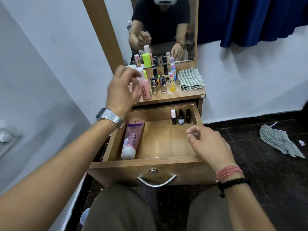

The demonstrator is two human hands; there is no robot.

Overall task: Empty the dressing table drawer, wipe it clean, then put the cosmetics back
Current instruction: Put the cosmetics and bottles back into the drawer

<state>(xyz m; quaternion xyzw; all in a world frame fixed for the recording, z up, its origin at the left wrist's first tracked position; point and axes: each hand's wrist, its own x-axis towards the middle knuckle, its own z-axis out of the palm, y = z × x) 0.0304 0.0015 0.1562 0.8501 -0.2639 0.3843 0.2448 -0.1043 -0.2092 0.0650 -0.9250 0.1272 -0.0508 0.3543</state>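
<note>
- Nearest: open wooden drawer (150,163) with a curved chrome handle (156,180), pulled fully out over the person's knees. Floor of the drawer looks bare and clean in the middle; judged to be in the put-back phase.
- Right hand (210,145) hovers above the drawer's right front corner, fingers loosely curled, thumb and forefinger near each other but pinching nothing visible. Empty.
- Already in the drawer: a pink squeeze tube with a white cap (131,139) lying flat along the left wall, cap toward the front; three small dark nail-polish bottles (180,117) upright in a row at the back right corner, touching or nearly so.
- Left hand (123,90), steel watch on the wrist, is raised over the tabletop's left end, fingers half spread and blurred. It sits just in front of the pink bottle with a white cap (145,90); cannot tell whether it touches it. No grip seen.
- Farther back on the wooden tabletop (186,94): a crowd of small glass vials and bottles (160,82), a green capped container (146,60), and a folded striped cloth (190,79) at the right end.
- Advice for this step: close fingers round the pink bottle's body, not its cap; lift straight up, since neighbours stand just beside it and would topple. Set it upright against the back wall, beside the polish row, leaving the centre free.
</note>
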